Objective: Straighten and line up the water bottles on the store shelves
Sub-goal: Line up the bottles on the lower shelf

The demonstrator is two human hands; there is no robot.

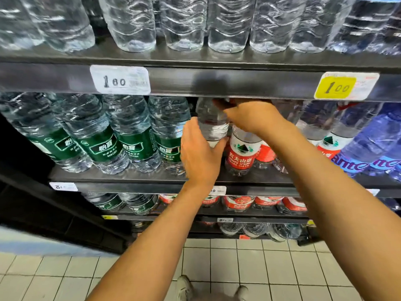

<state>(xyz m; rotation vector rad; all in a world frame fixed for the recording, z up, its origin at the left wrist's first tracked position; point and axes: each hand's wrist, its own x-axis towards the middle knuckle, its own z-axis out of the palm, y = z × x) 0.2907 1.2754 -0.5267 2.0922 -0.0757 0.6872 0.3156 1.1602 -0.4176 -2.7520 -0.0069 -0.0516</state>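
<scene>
I see my left hand [200,153] curled around the lower part of a clear bottle [211,120] on the middle shelf [130,177], while my right hand [251,116] grips its top.

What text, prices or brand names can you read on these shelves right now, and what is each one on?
"1 60": white price tag, upper shelf rail.
"1.00": yellow price tag, same rail.
"怡寶": green-label bottles.
"農夫山泉 NONGFU SPRING": red-label bottle.
"ante", cut off: blue-label bottles.
Too small or blurred: barcode print on the tags, lower shelf tags, fine print on labels.
The bottle in the hands shows no readable text.
</scene>
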